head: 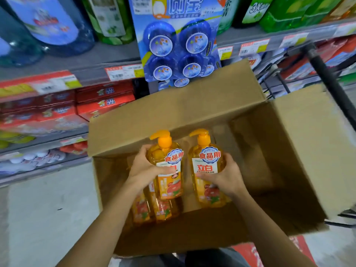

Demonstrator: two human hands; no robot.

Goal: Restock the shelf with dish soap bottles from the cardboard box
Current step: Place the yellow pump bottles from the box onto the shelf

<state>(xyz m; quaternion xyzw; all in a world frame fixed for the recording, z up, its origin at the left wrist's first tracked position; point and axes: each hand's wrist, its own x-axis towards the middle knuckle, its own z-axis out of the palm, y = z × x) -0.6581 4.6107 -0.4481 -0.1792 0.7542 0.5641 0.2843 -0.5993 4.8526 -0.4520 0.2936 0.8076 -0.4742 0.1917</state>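
Note:
An open cardboard box (269, 151) stands in front of me, flaps up. My left hand (146, 168) grips an orange dish soap bottle (169, 182) with a pump top, held upright above the box's left half. My right hand (225, 176) grips a second orange dish soap bottle (208, 170) beside it, also upright. Two more orange bottles (154, 211) lie low in the box under my left hand. The shelf (92, 60) runs across the top of the view behind the box.
Big blue and green bottles stand on the upper shelf. A hanging pack of blue toilet blocks (179, 41) dangles over the box's far flap. Red cartons (57, 108) fill the lower left shelf. A dark cart handle (331, 79) slants at the right. Pale floor (48, 209) lies left.

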